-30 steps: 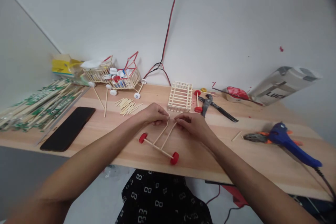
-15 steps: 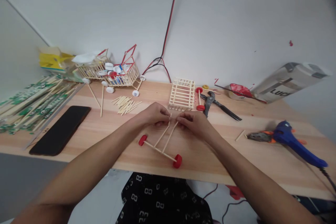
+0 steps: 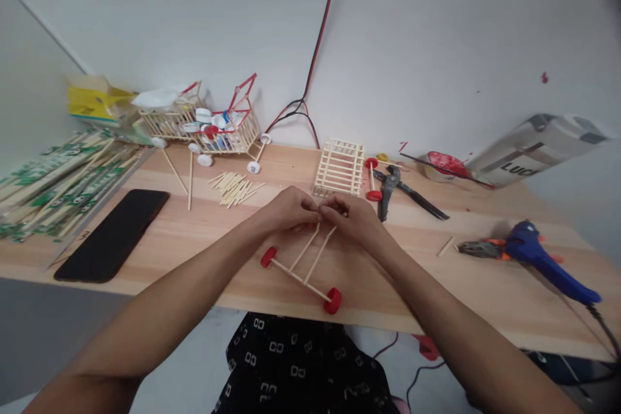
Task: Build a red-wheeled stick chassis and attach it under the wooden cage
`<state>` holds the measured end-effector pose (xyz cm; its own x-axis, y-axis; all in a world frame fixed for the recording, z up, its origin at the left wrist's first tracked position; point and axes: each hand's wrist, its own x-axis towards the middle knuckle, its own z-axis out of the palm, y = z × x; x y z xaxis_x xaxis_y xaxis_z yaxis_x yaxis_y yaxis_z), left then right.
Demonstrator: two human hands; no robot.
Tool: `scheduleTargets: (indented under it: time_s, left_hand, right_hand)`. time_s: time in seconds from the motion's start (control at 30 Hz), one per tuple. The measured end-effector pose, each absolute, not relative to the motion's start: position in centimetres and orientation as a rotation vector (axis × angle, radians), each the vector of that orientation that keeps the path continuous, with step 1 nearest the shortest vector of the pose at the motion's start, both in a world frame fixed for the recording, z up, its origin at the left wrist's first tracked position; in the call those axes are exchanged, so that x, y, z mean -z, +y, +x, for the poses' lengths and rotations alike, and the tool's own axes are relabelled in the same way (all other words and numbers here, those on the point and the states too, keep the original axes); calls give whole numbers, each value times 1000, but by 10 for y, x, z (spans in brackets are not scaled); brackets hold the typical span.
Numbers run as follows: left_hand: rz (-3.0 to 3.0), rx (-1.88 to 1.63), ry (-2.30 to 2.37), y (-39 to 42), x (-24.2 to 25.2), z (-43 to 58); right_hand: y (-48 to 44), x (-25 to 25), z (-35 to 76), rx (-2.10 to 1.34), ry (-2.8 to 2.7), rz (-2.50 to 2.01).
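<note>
A small wheeled frame of wooden sticks (image 3: pixel 319 260) lies in front of me, with an axle and a red bottle-cap wheel (image 3: pixel 332 301) at either end. Two thin sticks run from the axle towards my hands; the left one bends near its far end. My left hand (image 3: pixel 295 208) pinches at that bent end. My right hand (image 3: pixel 350 213) is closed beside it, fingertips meeting the left ones, over the frame's far end. The exact grip is partly hidden by the fingers. Just beyond my hands sits a slatted stick basket (image 3: pixel 339 168).
Short cut sticks (image 3: pixel 235 189) and a black phone (image 3: pixel 114 233) lie left; packaged skewers (image 3: pixel 63 187) are farther left. Finished stick carts (image 3: pixel 226 132) stand behind. Right are a red-wheeled axle (image 3: pixel 372 180), pliers (image 3: pixel 391 187), a blue glue gun (image 3: pixel 548 265) and a red-paint cup (image 3: pixel 441 168).
My right hand has moved left from the right stick's end, and its fingertips now meet those of my left hand. The view has shifted slightly.
</note>
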<state>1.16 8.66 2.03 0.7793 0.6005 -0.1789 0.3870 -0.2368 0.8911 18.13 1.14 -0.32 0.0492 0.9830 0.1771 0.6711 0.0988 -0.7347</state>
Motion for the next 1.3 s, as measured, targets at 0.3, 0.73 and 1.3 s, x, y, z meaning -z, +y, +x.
scheduleTargets:
  time_s: [0.3,0.73,1.3]
  left_hand:
    - [2010,-160,740,86,-21,7]
    - [1972,-130,801,76,-26,16]
    - [1936,-77,834,73,-27,12]
  right_hand:
    - [10,5,182,-621,-1549,-1618]
    - [7,-6,182,-613,-1564,-1609]
    - [4,-10,180,-627,-1619,-1545]
